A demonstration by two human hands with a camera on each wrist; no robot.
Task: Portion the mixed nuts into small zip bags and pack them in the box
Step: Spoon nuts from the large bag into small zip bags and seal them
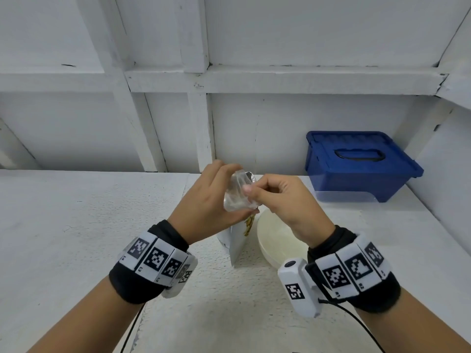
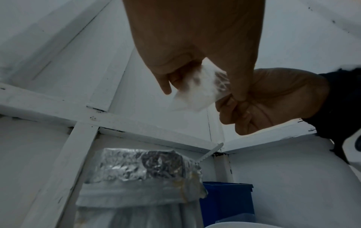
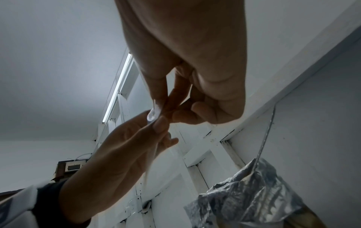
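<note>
Our left hand (image 1: 204, 200) cradles the small clear zip bag (image 1: 238, 192), its fingers curled round the far side; our right hand (image 1: 277, 197) pinches the bag's near edge (seemingly empty). Both hover directly above the open foil nut pouch (image 1: 238, 240) on the bench (image 1: 76, 225), beside the bowl (image 1: 275, 240); the closed blue box (image 1: 356, 164) sits well right.

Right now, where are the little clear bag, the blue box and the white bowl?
small zip bag (image 1: 238, 193), head view, its clear middle.
blue box (image 1: 356, 164), head view, its lid.
white bowl (image 1: 276, 238), head view, its inner wall.
</note>
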